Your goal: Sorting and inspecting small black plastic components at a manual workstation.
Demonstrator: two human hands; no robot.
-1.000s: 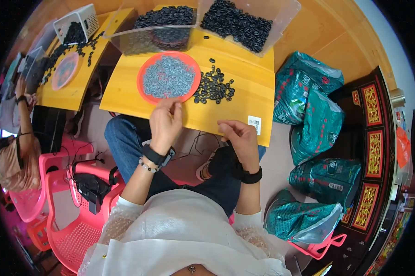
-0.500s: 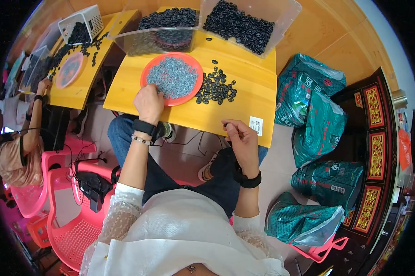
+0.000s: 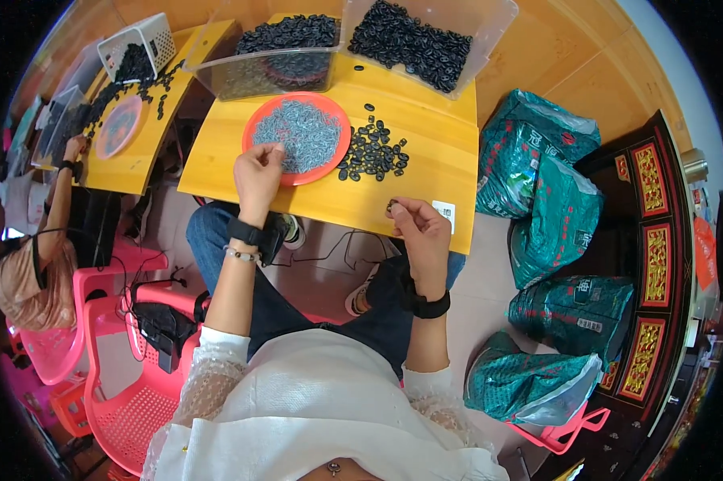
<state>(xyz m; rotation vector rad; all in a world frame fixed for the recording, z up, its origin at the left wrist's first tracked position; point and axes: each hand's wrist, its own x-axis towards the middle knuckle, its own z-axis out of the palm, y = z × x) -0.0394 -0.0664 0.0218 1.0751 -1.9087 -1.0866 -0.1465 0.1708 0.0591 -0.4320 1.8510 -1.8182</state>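
My left hand (image 3: 258,181) is at the near-left edge of a round red plate (image 3: 336,160) piled with small grey metal screws (image 3: 300,132). Thumb and fingertips are pinched together over the screws; whatever they hold is too small to make out. Above the table's near edge, my right hand (image 3: 424,236) grips a small black oval plastic piece (image 3: 392,205) between thumb and forefinger. Loose black oval pieces (image 3: 372,152) lie in a cluster just right of the plate.
Two clear bins of black pieces (image 3: 289,76) (image 3: 413,48) stand at the back of the yellow table (image 3: 425,120). Teal sacks (image 3: 550,216) line the right side. At left, another person's hand (image 3: 75,147) works at a second table (image 3: 129,172), beside a pink chair (image 3: 137,401).
My left hand has turned and lifted a little, its pinched fingertips now showing over the screws. My right hand has tilted up slightly, the black piece still in its fingers.
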